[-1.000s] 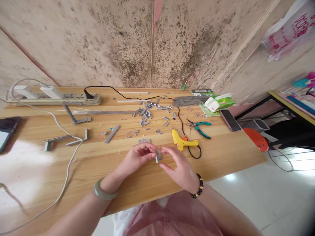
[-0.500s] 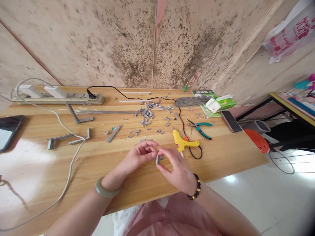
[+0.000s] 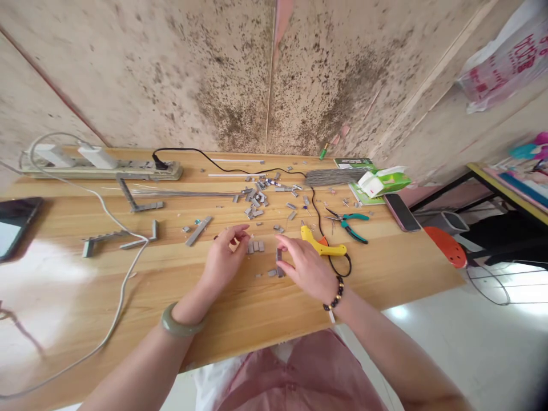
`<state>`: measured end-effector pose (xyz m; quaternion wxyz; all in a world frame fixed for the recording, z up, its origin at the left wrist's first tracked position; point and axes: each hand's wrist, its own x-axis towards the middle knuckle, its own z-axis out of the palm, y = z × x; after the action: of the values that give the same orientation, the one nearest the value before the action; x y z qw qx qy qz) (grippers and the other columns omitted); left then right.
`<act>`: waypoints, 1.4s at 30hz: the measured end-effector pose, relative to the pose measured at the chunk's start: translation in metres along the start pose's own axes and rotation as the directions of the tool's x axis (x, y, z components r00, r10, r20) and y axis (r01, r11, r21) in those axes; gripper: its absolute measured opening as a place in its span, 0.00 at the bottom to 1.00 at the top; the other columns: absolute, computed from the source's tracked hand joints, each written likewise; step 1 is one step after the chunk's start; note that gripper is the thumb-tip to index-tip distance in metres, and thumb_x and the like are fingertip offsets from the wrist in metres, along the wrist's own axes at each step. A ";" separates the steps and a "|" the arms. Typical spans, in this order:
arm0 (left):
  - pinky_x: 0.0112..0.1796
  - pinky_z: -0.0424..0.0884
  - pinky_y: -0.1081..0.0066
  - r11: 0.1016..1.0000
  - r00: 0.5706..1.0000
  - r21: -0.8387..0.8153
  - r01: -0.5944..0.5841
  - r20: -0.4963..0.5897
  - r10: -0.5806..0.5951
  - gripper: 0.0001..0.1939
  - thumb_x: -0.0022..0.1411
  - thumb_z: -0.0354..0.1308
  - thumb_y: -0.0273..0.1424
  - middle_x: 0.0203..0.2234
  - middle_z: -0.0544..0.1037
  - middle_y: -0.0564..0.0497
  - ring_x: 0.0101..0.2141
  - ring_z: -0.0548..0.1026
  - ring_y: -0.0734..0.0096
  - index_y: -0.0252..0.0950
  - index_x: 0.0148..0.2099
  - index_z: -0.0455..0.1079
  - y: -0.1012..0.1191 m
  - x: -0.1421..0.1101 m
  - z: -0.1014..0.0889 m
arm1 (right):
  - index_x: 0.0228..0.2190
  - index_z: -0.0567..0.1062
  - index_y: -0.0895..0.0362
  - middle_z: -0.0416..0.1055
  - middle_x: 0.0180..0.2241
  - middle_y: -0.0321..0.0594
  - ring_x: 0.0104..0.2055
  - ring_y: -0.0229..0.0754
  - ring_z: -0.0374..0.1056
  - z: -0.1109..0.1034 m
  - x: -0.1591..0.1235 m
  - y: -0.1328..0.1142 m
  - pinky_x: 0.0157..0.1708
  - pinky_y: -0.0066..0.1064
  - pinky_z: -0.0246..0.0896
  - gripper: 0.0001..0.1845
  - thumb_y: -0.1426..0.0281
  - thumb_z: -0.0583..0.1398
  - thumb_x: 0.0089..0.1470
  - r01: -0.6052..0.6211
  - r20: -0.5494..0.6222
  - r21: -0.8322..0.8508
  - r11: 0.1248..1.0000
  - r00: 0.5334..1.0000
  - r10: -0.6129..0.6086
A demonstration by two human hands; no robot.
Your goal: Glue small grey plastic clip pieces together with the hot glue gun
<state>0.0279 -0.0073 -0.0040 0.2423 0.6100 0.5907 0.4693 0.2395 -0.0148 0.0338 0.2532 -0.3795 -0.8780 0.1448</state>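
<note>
A: What is recorded of the containers?

B: One tissue pack (image 3: 390, 184) is noted, with white tissue (image 3: 393, 170) showing at its top. One bag (image 3: 492, 77) is hung at the wall (image 3: 411, 74); its contents cannot be told. In the power strip (image 3: 176, 170), two white adapters (image 3: 97, 157) and one black plug (image 3: 160, 164) are seated.

A: And the counts?

B: Three grey frames (image 3: 148, 206), one glue gun (image 3: 329, 249), one pair of pliers (image 3: 354, 231) and, at the right, one phone (image 3: 401, 211) are counted. The heap (image 3: 256, 200) is too jumbled to be counted.

A: The hands?

B: They are set apart. One block (image 3: 279, 255) is pinched between thumb and fingers of the right hand (image 3: 306, 268), above the table (image 3: 240, 331), left of the glue gun. The left hand (image 3: 223, 255) is curled near a row (image 3: 256, 246) of at least three blocks; whether anything is held in it cannot be told.
</note>
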 end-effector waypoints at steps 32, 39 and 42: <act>0.43 0.68 0.63 0.890 0.910 0.287 -0.353 0.324 0.256 0.18 0.56 0.55 0.23 0.38 0.77 0.44 0.41 0.73 0.60 0.33 0.50 0.68 -0.020 0.007 0.003 | 0.57 0.60 0.56 0.69 0.47 0.46 0.53 0.45 0.64 0.041 0.047 0.029 0.53 0.41 0.61 0.33 0.84 0.58 0.51 -0.044 0.240 0.094 0.995 0.971 0.020; 0.45 0.68 0.62 0.882 0.914 0.322 -0.344 0.330 0.237 0.19 0.55 0.56 0.24 0.39 0.77 0.44 0.42 0.73 0.59 0.34 0.51 0.68 -0.021 0.007 0.002 | 0.57 0.59 0.58 0.68 0.49 0.48 0.53 0.46 0.64 0.040 0.042 0.036 0.54 0.41 0.61 0.32 0.84 0.56 0.52 -0.027 0.237 -0.002 1.000 0.971 0.027; 0.46 0.67 0.61 0.876 0.912 0.335 -0.348 0.338 0.233 0.19 0.56 0.57 0.25 0.41 0.77 0.44 0.43 0.72 0.58 0.33 0.51 0.68 -0.022 0.006 0.003 | 0.57 0.60 0.58 0.66 0.50 0.48 0.54 0.46 0.63 0.037 0.037 0.032 0.56 0.41 0.60 0.32 0.84 0.57 0.52 -0.008 0.237 0.000 1.000 0.971 0.008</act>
<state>0.0188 0.0034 -0.0220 0.1257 0.7898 0.5307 0.2808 0.2165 0.0319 0.0010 0.1462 -0.3629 -0.9003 0.1905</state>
